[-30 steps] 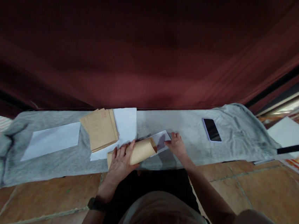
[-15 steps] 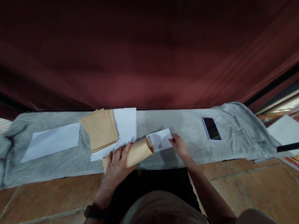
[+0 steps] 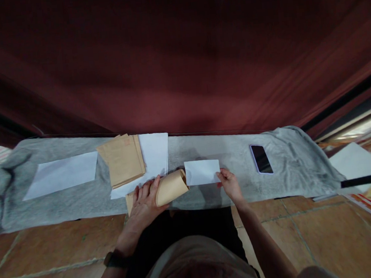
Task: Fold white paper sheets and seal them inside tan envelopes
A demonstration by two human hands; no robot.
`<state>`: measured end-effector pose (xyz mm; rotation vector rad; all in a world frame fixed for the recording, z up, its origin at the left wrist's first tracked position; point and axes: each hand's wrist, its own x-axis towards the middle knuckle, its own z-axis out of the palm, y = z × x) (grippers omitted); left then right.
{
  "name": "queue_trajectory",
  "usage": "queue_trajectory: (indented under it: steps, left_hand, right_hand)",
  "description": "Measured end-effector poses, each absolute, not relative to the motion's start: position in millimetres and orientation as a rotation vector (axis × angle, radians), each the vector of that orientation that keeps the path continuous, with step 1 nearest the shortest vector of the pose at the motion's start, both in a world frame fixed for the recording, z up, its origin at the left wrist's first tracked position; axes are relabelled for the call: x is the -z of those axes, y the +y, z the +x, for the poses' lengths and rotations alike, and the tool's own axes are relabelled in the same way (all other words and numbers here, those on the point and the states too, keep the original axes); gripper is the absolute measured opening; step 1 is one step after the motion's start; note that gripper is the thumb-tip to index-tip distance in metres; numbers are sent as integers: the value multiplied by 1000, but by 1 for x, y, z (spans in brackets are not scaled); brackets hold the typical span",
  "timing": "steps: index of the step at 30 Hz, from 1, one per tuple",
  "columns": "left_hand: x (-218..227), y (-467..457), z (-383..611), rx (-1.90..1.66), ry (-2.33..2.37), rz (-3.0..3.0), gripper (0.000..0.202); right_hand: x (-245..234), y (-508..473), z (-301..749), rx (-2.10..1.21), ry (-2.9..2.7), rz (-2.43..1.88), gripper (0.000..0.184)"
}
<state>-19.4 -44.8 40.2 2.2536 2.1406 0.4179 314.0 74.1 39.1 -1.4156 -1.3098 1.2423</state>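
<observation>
My left hand (image 3: 146, 201) lies across a brown paper envelope (image 3: 171, 188), fingers on top and thumb along the near edge. The envelope bows upward, and its mouth gapes toward the right. Between the thumb and fingers of my right hand (image 3: 229, 183) is the right end of a white sheet of paper (image 3: 202, 172). That sheet's left edge is right at the envelope's mouth; whether it touches I cannot tell. A small red patch shows by my right fingertips.
Several brown envelopes (image 3: 126, 162) overlap white sheets (image 3: 156, 152) beyond my left hand. Another white sheet (image 3: 62, 175) lies farther left. A phone (image 3: 262, 159) rests at the right on the grey cloth (image 3: 232, 147). Behind stands a dark red surface (image 3: 181, 91).
My right hand has drawn the white sheet a little to the right, and the sheet has turned more level. My left hand and the envelope have hardly moved.
</observation>
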Motion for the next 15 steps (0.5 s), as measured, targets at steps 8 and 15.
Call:
queue_trajectory:
  steps: [8,15]
  left_hand:
    - [-35,-44,-21,-389,2106,2264,112]
    - [-36,-44,-22,-397,2069,2263,115]
  right_hand:
    - [-51,84,336,-1312,-1632,-1520,32]
    - [-50,89,333,-1235,-1519,-1487,35]
